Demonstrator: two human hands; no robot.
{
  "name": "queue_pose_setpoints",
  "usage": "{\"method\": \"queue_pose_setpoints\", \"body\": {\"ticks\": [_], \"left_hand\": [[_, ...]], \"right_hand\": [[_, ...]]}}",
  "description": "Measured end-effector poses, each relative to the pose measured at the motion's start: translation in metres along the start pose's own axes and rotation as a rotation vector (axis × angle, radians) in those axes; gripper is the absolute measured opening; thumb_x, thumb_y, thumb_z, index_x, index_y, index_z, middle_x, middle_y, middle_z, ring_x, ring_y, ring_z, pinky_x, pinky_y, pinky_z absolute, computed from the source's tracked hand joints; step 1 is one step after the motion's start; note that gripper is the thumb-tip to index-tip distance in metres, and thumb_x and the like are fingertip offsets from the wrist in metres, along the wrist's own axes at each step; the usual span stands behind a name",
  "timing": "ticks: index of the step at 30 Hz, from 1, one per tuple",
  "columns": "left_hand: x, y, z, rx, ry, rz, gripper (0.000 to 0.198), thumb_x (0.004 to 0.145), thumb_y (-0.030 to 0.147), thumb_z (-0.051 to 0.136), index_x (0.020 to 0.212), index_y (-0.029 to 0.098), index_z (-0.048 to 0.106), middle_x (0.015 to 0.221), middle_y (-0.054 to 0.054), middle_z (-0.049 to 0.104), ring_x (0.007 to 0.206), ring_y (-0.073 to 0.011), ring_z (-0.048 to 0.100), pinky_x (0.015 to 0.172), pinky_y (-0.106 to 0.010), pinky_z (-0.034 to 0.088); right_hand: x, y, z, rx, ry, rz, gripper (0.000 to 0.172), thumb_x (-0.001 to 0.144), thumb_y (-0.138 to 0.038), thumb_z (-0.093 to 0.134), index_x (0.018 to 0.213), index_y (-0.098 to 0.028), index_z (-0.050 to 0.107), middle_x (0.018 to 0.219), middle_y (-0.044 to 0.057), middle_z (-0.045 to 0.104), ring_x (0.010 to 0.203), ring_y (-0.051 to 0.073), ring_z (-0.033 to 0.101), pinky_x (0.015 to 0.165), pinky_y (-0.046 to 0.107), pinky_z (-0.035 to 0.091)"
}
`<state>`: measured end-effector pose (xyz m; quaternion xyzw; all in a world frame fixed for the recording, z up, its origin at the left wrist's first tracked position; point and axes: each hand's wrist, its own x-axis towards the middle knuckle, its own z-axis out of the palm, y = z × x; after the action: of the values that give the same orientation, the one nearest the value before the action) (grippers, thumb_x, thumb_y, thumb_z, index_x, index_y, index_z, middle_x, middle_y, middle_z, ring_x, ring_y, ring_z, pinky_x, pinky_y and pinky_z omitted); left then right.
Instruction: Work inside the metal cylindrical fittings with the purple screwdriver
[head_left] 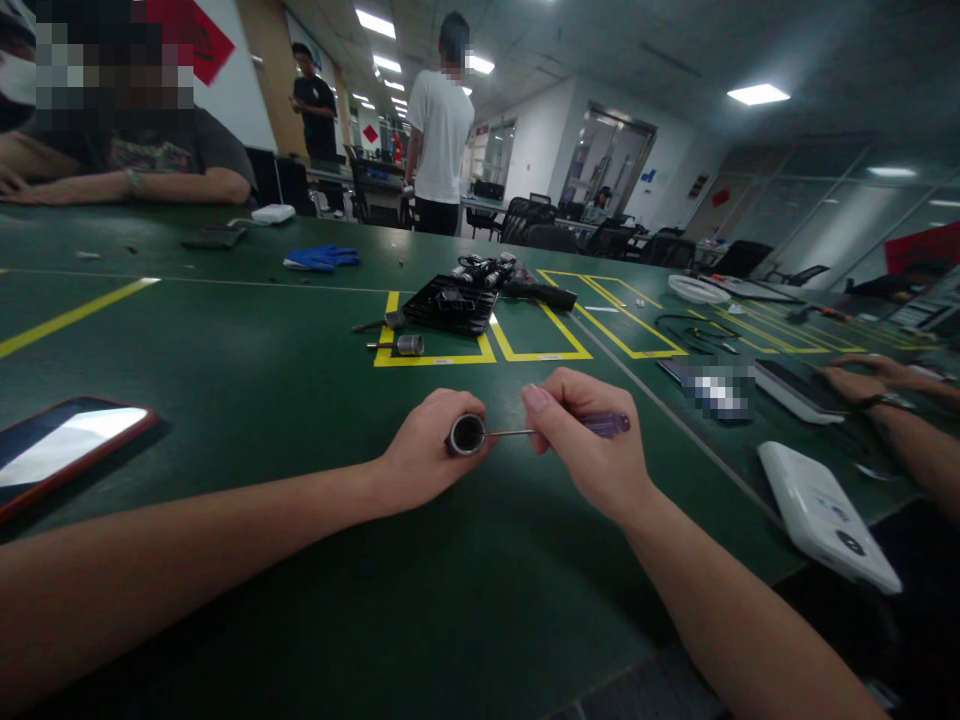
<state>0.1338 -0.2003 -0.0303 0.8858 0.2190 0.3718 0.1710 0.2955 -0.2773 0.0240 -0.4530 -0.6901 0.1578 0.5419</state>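
Note:
My left hand (pixel 427 450) is wrapped round a dark hollow cylinder (pixel 466 434), its open round end facing me. In my right hand (pixel 592 445) is a screwdriver with a purple handle (pixel 606 425). Its thin metal shaft points left, and the tip meets the side of the cylinder near my left fingertips. Beyond my hands, a small metal cylindrical part (pixel 409 345) lies on the yellow tape outline. Behind it sits a black tray (pixel 450 305) with several dark parts piled at its back.
The green table (pixel 300 560) carries a phone (pixel 67 440) at left, a blue glove (pixel 321 258) farther back, and a white device (pixel 829 515) at right. A person's hands (pixel 862 385) rest at the far right; another person's arm (pixel 172 185) lies across the table at back left.

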Motion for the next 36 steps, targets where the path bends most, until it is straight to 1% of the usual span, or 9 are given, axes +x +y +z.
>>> {"method": "queue_pose_setpoints", "body": {"ticks": [3, 8, 12, 16, 21, 27, 31, 36], "left_hand": [[0.0007, 0.0001, -0.0005, 0.003, -0.023, -0.003, 0.013, 0.081, 0.03, 0.055, 0.082, 0.018, 0.05, 0.077, 0.0, 0.056, 0.072, -0.0155, 0.052, 0.065, -0.029, 0.042], [0.0017, 0.0011, -0.0008, 0.011, -0.015, -0.009, 0.012, 0.081, 0.029, 0.055, 0.082, 0.018, 0.05, 0.078, 0.0, 0.058, 0.074, -0.0159, 0.053, 0.065, -0.028, 0.043], [0.0018, 0.0024, -0.0011, 0.011, -0.028, -0.028, 0.014, 0.081, 0.031, 0.054, 0.082, 0.018, 0.051, 0.078, -0.001, 0.058, 0.073, -0.0161, 0.053, 0.065, -0.029, 0.044], [0.0014, 0.0013, -0.0011, 0.011, -0.028, -0.032, 0.015, 0.081, 0.033, 0.055, 0.081, 0.019, 0.05, 0.079, -0.001, 0.058, 0.073, -0.0159, 0.053, 0.066, -0.029, 0.044], [0.0017, -0.0018, -0.0009, 0.013, -0.04, -0.003, 0.014, 0.08, 0.032, 0.054, 0.084, 0.018, 0.052, 0.079, -0.001, 0.058, 0.074, -0.0164, 0.053, 0.066, -0.029, 0.044], [0.001, 0.0011, -0.0007, 0.017, -0.035, -0.049, 0.014, 0.08, 0.032, 0.054, 0.083, 0.019, 0.052, 0.08, -0.002, 0.058, 0.075, -0.0166, 0.054, 0.066, -0.029, 0.044], [0.0013, -0.0006, -0.0008, 0.022, -0.039, -0.02, 0.017, 0.08, 0.035, 0.053, 0.083, 0.018, 0.052, 0.079, -0.002, 0.058, 0.074, -0.0169, 0.054, 0.066, -0.03, 0.045], [0.0007, -0.0045, 0.0003, 0.021, -0.027, 0.003, 0.02, 0.082, 0.038, 0.051, 0.084, 0.019, 0.052, 0.08, -0.003, 0.059, 0.073, -0.0167, 0.054, 0.066, -0.03, 0.045]], "right_hand": [[-0.0008, 0.0005, 0.0003, -0.008, -0.03, -0.008, 0.033, 0.084, -0.028, 0.054, 0.054, -0.017, 0.049, 0.048, -0.005, 0.047, 0.045, 0.007, 0.044, 0.045, 0.021, 0.034], [0.0001, 0.0004, -0.0012, -0.032, -0.002, -0.023, 0.033, 0.085, -0.027, 0.054, 0.055, -0.017, 0.049, 0.048, -0.005, 0.048, 0.045, 0.007, 0.044, 0.045, 0.021, 0.034], [0.0004, -0.0004, -0.0013, -0.057, -0.027, -0.038, 0.033, 0.084, -0.026, 0.054, 0.054, -0.017, 0.049, 0.048, -0.005, 0.047, 0.045, 0.007, 0.044, 0.045, 0.022, 0.034], [-0.0004, -0.0009, -0.0017, -0.037, 0.02, -0.053, 0.033, 0.085, -0.027, 0.054, 0.054, -0.017, 0.049, 0.049, -0.004, 0.048, 0.045, 0.007, 0.044, 0.045, 0.022, 0.034], [-0.0004, -0.0006, -0.0016, -0.037, -0.068, -0.071, 0.033, 0.084, -0.025, 0.054, 0.052, -0.017, 0.048, 0.049, -0.005, 0.047, 0.044, 0.006, 0.043, 0.044, 0.021, 0.033], [-0.001, 0.0, 0.0002, 0.017, 0.018, -0.027, 0.033, 0.085, -0.029, 0.053, 0.054, -0.018, 0.048, 0.047, -0.005, 0.048, 0.045, 0.007, 0.045, 0.045, 0.021, 0.035], [-0.0019, 0.001, 0.0016, 0.008, -0.014, -0.09, 0.033, 0.085, -0.028, 0.053, 0.055, -0.017, 0.049, 0.05, -0.004, 0.05, 0.046, 0.006, 0.046, 0.046, 0.021, 0.037], [-0.0026, 0.0028, 0.0016, -0.021, -0.033, -0.142, 0.032, 0.086, -0.025, 0.053, 0.055, -0.017, 0.049, 0.051, -0.005, 0.048, 0.046, 0.006, 0.044, 0.047, 0.021, 0.036]]}}
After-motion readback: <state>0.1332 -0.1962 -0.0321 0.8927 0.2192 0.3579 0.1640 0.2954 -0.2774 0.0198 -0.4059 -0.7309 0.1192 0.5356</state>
